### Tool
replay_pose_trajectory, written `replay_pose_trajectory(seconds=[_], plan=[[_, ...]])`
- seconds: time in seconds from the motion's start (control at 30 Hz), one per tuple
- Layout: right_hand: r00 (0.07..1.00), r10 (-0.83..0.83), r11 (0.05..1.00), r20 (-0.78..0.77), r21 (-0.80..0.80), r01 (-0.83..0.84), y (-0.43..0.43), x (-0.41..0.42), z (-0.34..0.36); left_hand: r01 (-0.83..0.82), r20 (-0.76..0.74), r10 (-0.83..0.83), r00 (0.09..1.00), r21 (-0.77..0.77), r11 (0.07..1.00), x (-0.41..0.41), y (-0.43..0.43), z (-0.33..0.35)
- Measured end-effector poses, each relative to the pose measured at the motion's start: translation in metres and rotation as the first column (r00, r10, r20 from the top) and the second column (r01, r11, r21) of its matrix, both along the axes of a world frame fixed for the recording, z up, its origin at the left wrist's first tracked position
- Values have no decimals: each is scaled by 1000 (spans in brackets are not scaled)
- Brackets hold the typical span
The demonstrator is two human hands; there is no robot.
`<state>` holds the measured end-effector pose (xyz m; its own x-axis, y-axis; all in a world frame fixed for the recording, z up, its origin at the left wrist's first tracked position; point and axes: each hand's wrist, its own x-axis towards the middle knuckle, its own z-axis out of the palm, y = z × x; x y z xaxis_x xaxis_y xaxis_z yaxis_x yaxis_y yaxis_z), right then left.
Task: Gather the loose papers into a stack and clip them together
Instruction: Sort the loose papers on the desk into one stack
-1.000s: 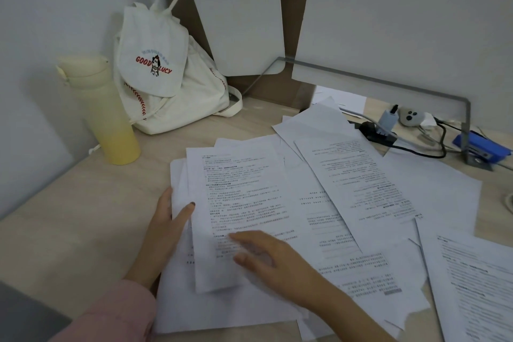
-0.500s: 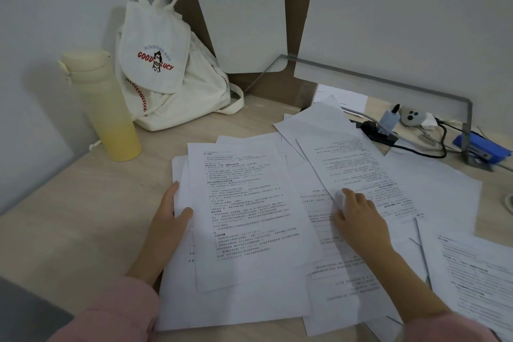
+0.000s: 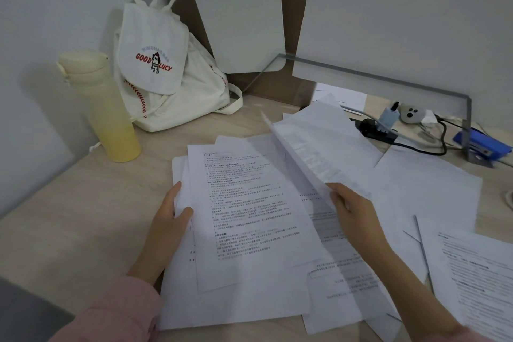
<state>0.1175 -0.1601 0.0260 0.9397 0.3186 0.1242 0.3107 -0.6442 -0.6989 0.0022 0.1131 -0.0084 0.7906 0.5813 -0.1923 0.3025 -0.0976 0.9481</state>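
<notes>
In the head view, the right hand [image 3: 352,214], which half a second earlier had lain flat on a printed sheet to the right of the pile, had pinched that loose sheet [image 3: 313,147] by its near edge and raised it off the desk [image 3: 83,216]. Its fingers were curled together on the paper, and the sheet stood tilted, its far end in the air and bowed. The left hand [image 3: 166,219] had not shifted: it held the left edge of the pile [image 3: 249,216], thumb pressed on top. One finger lay along the edge and the rest were hidden by the paper. This looked like gathering well short of done, one more page on its way to the pile. More papers [image 3: 477,272] lay spread on the right, some touching the pile, others apart from it. The pile lay in front of the person, left of centre, its long axis running away from them and leaning slightly left, the print upright to the reader. The lifted sheet's long axis ran roughly the same way, so it seemed to need little turning. No clip could be made out; a blue stapler [image 3: 483,144] sat at the far right.
</notes>
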Motion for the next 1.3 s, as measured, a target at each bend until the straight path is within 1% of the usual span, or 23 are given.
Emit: replay_pose_trajectory(seconds=[0.1, 0.2, 0.27, 0.33, 0.37, 0.43, 0.5, 0.53, 0.57, 0.6, 0.67, 0.73, 0.77, 0.8, 0.87, 0.9, 1.03, 1.13, 1.23, 1.3], plan=[[990, 144, 989, -9, -14, -144, 9, -8, 0, -1, -21, 1, 1000, -5, 1000, 1, 1, -1], [982, 188, 982, -12, 7, -188, 11, -10, -5, -24, -12, 24, 1000, -42, 999, 1, 3, -2], [977, 192, 981, 92, -42, -189, 6, -6, -11, -46, 2, 46, 999, -37, 998, 0, 2, -1], [947, 194, 977, 254, -140, -163, -4, 4, -21, -65, 25, 65, 998, -15, 998, 1, 1, 1], [938, 174, 978, 300, -165, -129, -8, 8, -24, -72, 32, 73, 997, -18, 997, 1, 0, 2], [942, 88, 985, 324, -167, -34, -18, 16, -31, -66, 33, 68, 997, -41, 997, 1, -1, 2], [948, -14, 995, 318, -88, 45, -22, 20, -33, -34, 10, 34, 999, -26, 999, 1, -1, 2], [966, -75, 997, 246, -5, 79, -22, 18, -31, -18, 5, 18, 1000, -12, 1000, 1, 0, 1], [988, -124, 988, 96, 108, 114, -20, 15, -27, -7, 2, 7, 1000, -8, 1000, 0, 0, 1], [985, -152, 961, -82, 222, 167, -17, 13, -25, -4, 0, 4, 1000, -10, 1000, 0, 0, 1], [921, -133, 869, -365, 404, 286, -12, 11, -20, -4, -3, 4, 1000, -14, 1000, 0, 0, 0], [818, -75, 781, -570, 477, 403, -4, 9, -15, -7, -6, 7, 1000, -21, 1000, 0, 0, 0], [781, -51, 767, -622, 477, 430, 0, 7, -13, -7, -5, 7, 1000, -23, 1000, 0, -1, 1], [776, -50, 793, -629, 447, 414, 5, 7, -13, -8, -6, 8, 1000, -25, 1000, 1, -1, 1], [822, -85, 889, -564, 329, 318, 15, 7, -11, -3, -7, 3, 1000, -19, 1000, 1, -1, 0], [847, -115, 919, -519, 268, 289, 20, 8, -9, 1, -4, -1, 1000, -17, 1000, 1, 0, -1], [908, -204, 966, -366, 77, 248, 40, 23, 1, -1, 49, 3, 999, -45, 999, 1, 1, -3], [923, -187, 975, -336, 48, 215, 54, 29, 5, -19, 81, 28, 996, -110, 994, 1, 0, -2], [908, -127, 985, -399, 56, 162, 67, 33, 1, -23, 91, 34, 995, -122, 992, 2, 1, -1], [877, -103, 980, -469, 103, 170, 74, 33, -2, -21, 60, 27, 998, -96, 995, 2, 1, -2]])
